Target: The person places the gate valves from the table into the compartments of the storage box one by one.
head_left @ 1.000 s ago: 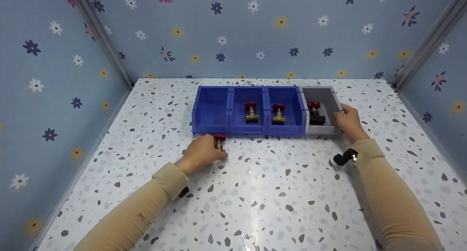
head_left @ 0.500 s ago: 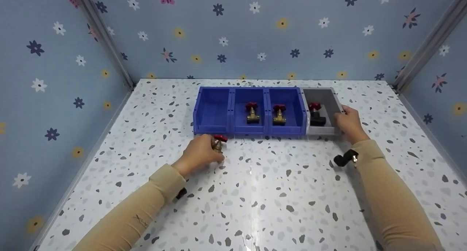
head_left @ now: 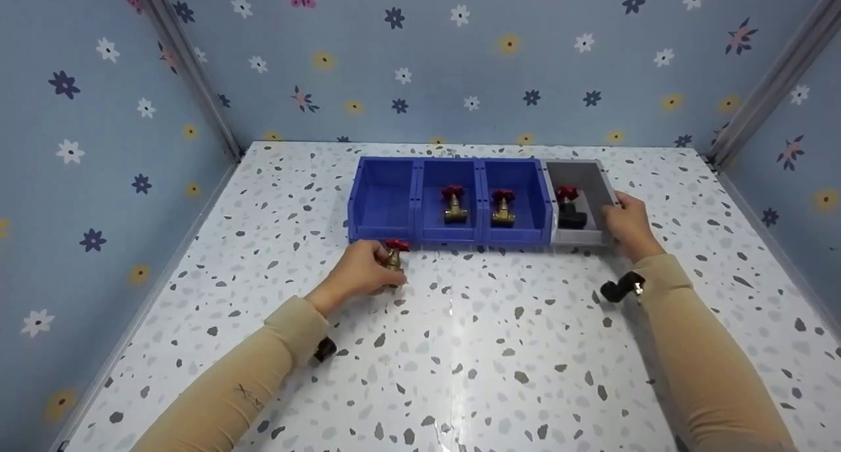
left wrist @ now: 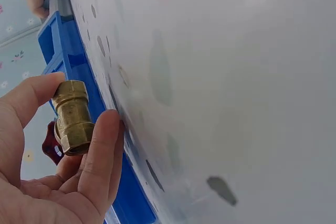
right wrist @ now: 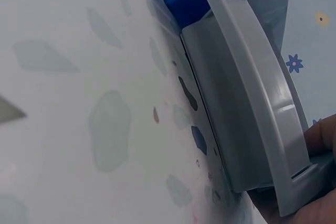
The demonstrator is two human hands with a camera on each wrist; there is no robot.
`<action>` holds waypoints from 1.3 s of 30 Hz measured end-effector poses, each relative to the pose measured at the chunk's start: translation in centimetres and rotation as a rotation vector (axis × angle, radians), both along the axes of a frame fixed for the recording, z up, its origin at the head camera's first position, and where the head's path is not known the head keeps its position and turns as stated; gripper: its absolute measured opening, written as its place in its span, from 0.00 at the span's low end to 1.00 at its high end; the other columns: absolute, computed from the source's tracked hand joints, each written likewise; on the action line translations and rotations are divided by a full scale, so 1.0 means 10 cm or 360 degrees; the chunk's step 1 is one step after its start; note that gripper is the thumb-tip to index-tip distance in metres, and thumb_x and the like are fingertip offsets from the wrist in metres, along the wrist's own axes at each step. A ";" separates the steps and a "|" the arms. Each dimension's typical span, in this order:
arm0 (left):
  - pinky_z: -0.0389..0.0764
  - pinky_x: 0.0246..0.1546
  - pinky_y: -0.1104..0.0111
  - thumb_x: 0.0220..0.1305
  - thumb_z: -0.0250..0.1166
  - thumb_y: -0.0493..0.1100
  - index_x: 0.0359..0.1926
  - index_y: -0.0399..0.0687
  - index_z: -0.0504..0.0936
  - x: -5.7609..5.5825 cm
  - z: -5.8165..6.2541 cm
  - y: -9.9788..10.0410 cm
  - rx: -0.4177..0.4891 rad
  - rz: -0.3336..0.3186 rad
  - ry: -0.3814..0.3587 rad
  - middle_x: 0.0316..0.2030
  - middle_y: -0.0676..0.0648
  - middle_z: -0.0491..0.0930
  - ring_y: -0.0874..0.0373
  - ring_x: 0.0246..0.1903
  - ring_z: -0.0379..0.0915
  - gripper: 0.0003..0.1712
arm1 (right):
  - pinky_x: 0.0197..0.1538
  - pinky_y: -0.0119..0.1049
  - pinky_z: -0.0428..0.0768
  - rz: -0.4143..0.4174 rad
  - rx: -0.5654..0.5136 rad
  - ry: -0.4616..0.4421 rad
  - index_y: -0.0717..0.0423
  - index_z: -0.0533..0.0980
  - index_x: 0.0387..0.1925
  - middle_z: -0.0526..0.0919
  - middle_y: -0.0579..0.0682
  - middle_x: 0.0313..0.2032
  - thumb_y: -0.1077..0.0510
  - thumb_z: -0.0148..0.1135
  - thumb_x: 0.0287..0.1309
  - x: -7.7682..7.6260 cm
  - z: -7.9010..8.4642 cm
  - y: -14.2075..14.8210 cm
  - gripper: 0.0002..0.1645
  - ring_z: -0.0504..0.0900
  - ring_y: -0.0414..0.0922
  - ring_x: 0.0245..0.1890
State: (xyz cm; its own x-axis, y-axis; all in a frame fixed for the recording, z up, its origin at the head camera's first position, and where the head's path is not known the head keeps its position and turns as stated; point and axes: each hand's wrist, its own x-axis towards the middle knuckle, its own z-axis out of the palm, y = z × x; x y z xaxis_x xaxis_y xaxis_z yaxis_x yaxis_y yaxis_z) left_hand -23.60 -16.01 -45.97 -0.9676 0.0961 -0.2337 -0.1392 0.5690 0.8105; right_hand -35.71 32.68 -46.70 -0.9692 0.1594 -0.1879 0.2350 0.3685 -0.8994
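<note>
In the head view my left hand (head_left: 358, 269) pinches a brass valve (head_left: 395, 259) with a red handwheel, just in front of the leftmost blue bin (head_left: 385, 234). The left wrist view shows the valve's brass body (left wrist: 72, 115) between thumb and fingers, close over the table. My right hand (head_left: 631, 227) grips the outer side wall of the grey bin (head_left: 583, 236) at the right end of the row. Inside the grey bin lies a black valve (head_left: 573, 217) with a red handwheel. The two middle blue bins each hold a brass valve with a red handwheel.
The bins stand side by side near the back of the speckled table (head_left: 486, 373). A black fitting (head_left: 619, 288) with a shiny metal part lies beside the right sleeve. Another black piece (head_left: 325, 349) is partly hidden under the left sleeve. Flower-patterned walls (head_left: 460, 58) enclose the table.
My left hand has drawn slightly left, and more of the brass valve shows past the fingers. The right hand keeps its hold on the grey bin.
</note>
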 end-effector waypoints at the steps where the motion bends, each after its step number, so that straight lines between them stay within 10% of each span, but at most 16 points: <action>1: 0.89 0.33 0.66 0.57 0.82 0.41 0.44 0.40 0.79 0.00 0.01 0.00 0.0024 0.0006 -0.0019 0.41 0.42 0.84 0.54 0.33 0.84 0.21 | 0.78 0.50 0.71 0.0000 0.0006 0.0005 0.58 0.59 0.85 0.68 0.63 0.79 0.65 0.44 0.72 0.00 0.00 0.00 0.41 0.70 0.56 0.73; 17: 0.89 0.35 0.65 0.58 0.82 0.41 0.47 0.37 0.82 -0.03 0.01 -0.05 0.0209 0.0017 0.0102 0.38 0.44 0.86 0.52 0.32 0.87 0.22 | 0.62 0.38 0.76 0.0007 0.0029 0.0033 0.57 0.60 0.85 0.70 0.64 0.78 0.62 0.44 0.75 0.02 -0.01 0.00 0.39 0.73 0.54 0.68; 39: 0.91 0.43 0.63 0.58 0.81 0.37 0.54 0.35 0.84 -0.07 0.13 -0.06 0.0347 0.0128 0.0241 0.46 0.40 0.86 0.57 0.37 0.83 0.25 | 0.73 0.47 0.73 0.0007 0.0099 0.0066 0.61 0.60 0.84 0.70 0.65 0.78 0.64 0.43 0.73 0.02 -0.02 0.00 0.39 0.72 0.55 0.71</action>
